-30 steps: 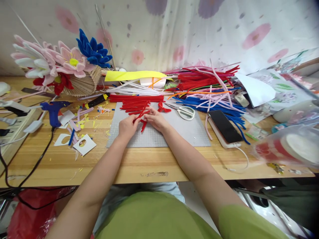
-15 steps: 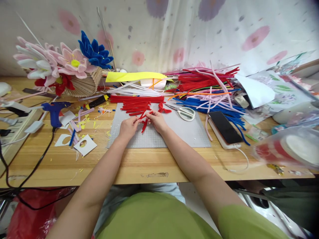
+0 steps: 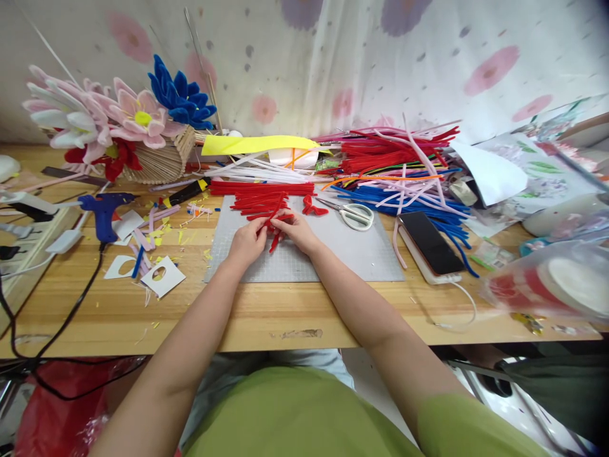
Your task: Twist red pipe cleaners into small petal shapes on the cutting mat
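Observation:
My left hand (image 3: pixel 248 242) and my right hand (image 3: pixel 299 232) meet over the grey cutting mat (image 3: pixel 342 254). Both are closed on red pipe cleaners (image 3: pixel 275 242), one end of which sticks out below the fingers. The fingers hide how the pieces cross. Just behind the hands lies a row of short red pipe cleaners (image 3: pixel 247 202). To the right of it rests a small folded red pipe-cleaner piece (image 3: pixel 314 207). A pair of white-handled scissors (image 3: pixel 358 217) lies farther right on the mat.
At left are a blue glue gun (image 3: pixel 105 216), paper scraps (image 3: pixel 164 277) and a power strip (image 3: pixel 42 254). Pipe-cleaner flowers (image 3: pixel 133 117) stand behind. Bundles of coloured pipe cleaners (image 3: pixel 394 152) fill the back right, with a phone (image 3: pixel 431 242) and a lidded cup (image 3: pixel 533 285) nearer.
My right hand has shifted slightly left, and the fingers of both hands have come together around the red pipe cleaners. The things on the table have stayed in place.

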`<state>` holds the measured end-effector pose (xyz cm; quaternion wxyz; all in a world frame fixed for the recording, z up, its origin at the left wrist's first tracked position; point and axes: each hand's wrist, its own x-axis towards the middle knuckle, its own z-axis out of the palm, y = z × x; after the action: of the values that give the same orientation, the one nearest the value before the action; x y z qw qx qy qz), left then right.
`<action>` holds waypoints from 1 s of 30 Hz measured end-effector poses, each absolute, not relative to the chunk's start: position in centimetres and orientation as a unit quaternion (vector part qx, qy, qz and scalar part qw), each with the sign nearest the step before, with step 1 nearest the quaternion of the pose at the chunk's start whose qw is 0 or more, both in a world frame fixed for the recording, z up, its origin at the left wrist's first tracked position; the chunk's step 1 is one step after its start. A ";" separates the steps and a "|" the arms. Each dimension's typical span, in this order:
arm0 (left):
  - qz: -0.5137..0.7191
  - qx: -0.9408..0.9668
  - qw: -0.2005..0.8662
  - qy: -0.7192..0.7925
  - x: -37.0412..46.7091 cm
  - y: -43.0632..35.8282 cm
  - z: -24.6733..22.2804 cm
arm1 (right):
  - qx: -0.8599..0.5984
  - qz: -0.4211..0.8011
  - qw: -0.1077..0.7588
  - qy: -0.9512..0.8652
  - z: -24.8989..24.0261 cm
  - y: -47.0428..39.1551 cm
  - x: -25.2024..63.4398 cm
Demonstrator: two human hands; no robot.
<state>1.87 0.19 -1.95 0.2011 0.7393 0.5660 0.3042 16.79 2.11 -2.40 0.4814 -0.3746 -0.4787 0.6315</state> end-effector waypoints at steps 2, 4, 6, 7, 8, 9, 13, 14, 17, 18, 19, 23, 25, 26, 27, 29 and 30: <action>0.299 0.735 0.185 0.580 2.1 0.1 -1.8 | -0.383 0.622 0.473 -0.493 -2.5 2.1 16.5; 0.301 0.726 0.182 0.591 2.4 0.0 -1.8 | -0.393 0.607 0.473 -0.503 -2.8 2.2 16.2; 0.302 0.718 0.177 0.602 2.6 0.0 -1.9 | -0.409 0.592 0.475 -0.507 -3.0 2.3 16.1; 0.301 0.715 0.174 0.606 2.7 0.0 -1.9 | -0.417 0.585 0.476 -0.507 -3.1 2.3 16.0; 0.299 0.714 0.170 0.610 2.8 0.0 -1.9 | -0.422 0.581 0.477 -0.506 -3.2 2.3 16.0; 0.297 0.715 0.166 0.611 2.9 0.0 -1.9 | -0.424 0.578 0.480 -0.506 -3.2 2.4 16.0; 0.307 0.724 0.159 0.597 3.2 -0.1 -1.9 | -0.421 0.570 0.504 -0.493 -3.2 2.3 16.1; 0.315 0.722 0.162 0.594 3.2 -0.1 -1.9 | -0.420 0.570 0.512 -0.486 -3.2 2.3 16.1; 0.348 0.705 0.184 0.590 3.1 -0.1 -2.0 | -0.413 0.572 0.529 -0.472 -3.1 2.4 16.3; 0.363 0.696 0.195 0.588 3.0 0.0 -2.1 | -0.411 0.573 0.533 -0.468 -3.1 2.4 16.4; 0.380 0.688 0.206 0.584 2.8 0.1 -2.2 | -0.410 0.572 0.538 -0.464 -3.1 2.5 16.5; 0.432 0.673 0.242 0.549 1.7 0.9 -2.7 | -0.420 0.562 0.565 -0.434 -2.9 2.9 17.4; 0.439 0.677 0.253 0.534 1.2 1.2 -2.8 | -0.431 0.555 0.573 -0.423 -2.8 3.1 17.8; 0.441 0.679 0.255 0.529 1.0 1.3 -2.9 | -0.435 0.552 0.574 -0.421 -2.9 3.2 18.0; 0.442 0.680 0.256 0.526 0.9 1.3 -2.9 | -0.437 0.550 0.573 -0.422 -2.9 3.2 18.1; 0.442 0.682 0.262 0.520 0.7 1.3 -2.8 | -0.435 0.550 0.561 -0.439 -2.9 3.2 18.2; 0.437 0.685 0.267 0.519 0.8 1.2 -2.8 | -0.430 0.554 0.550 -0.454 -3.0 3.2 18.1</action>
<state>0.76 1.20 -2.77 0.2665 0.6845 0.5187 0.4374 18.15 3.16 -2.95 0.5501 -0.4296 -0.4541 0.5538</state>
